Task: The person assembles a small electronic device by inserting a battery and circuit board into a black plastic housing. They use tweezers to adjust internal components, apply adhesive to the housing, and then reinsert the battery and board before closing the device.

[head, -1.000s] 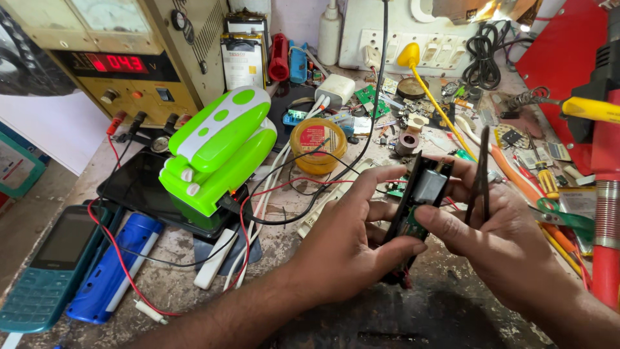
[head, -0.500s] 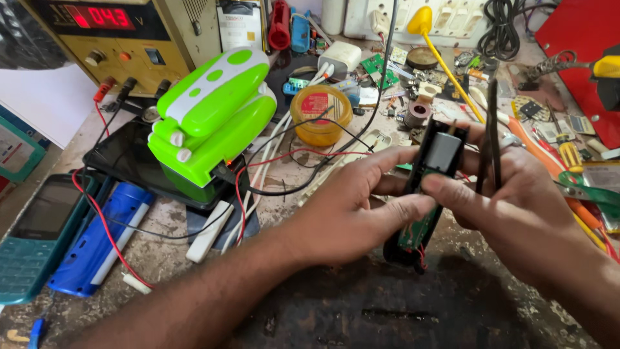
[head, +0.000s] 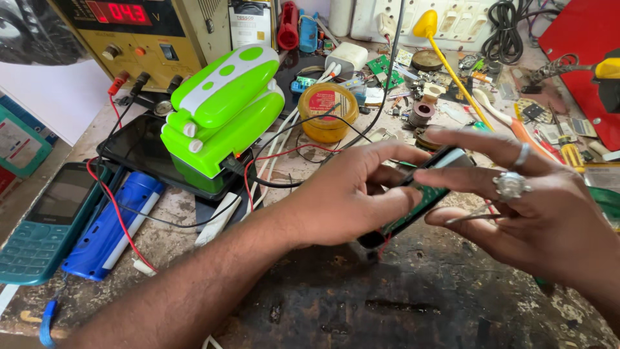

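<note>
Over the dark tabletop [head: 413, 304], I've got both hands clamped on the small circuit board [head: 423, 197], left hand [head: 352, 197] gripping, right hand [head: 536, 213] pinching tweezers [head: 475, 218] too; mid-inspection, steady hold needed.

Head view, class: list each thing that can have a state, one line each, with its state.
Small circuit board device: held in both hands, tilted.
Left hand: gripping the device.
Right hand: gripping the device.
Power supply: on, display lit red.
Teal phone: screen dark.
Yellow tin: lidded.
</note>
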